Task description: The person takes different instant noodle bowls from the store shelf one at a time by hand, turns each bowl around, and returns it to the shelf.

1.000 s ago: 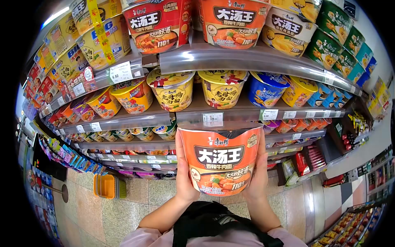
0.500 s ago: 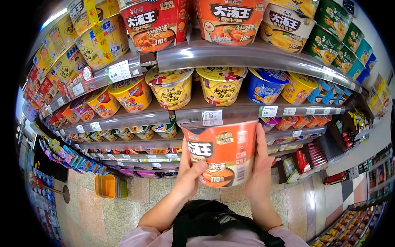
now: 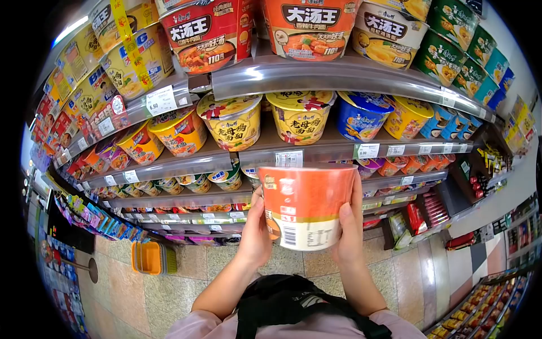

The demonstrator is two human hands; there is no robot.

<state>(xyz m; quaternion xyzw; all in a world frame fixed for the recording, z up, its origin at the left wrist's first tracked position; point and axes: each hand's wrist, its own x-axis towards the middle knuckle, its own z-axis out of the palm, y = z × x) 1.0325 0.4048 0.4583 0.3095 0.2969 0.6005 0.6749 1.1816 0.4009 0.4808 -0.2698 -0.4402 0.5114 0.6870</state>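
Note:
Between my two hands is an orange instant noodle tub (image 3: 310,198), held upright in front of the shelves. Its barcode and a small printed table face me. My left hand (image 3: 257,237) is closed against the tub's left side, the fingers partly hidden behind it. On the right side my right hand (image 3: 350,226) grips it, thumb on the front and the other fingers mostly out of sight. Just behind it, yellow noodle tubs (image 3: 301,120) stand on the middle shelf. A similar orange tub (image 3: 309,29) sits on the shelf above.
Shelves (image 3: 339,73) of noodle tubs curve across the front, with price tags on their edges. An orange basket (image 3: 148,258) rests on the tiled floor at the left. A rack of packets (image 3: 485,311) stands at lower right.
Both hands have turned the tub, so its picture side has swung left and the barcode side now faces me. My left thumb has moved off the front.

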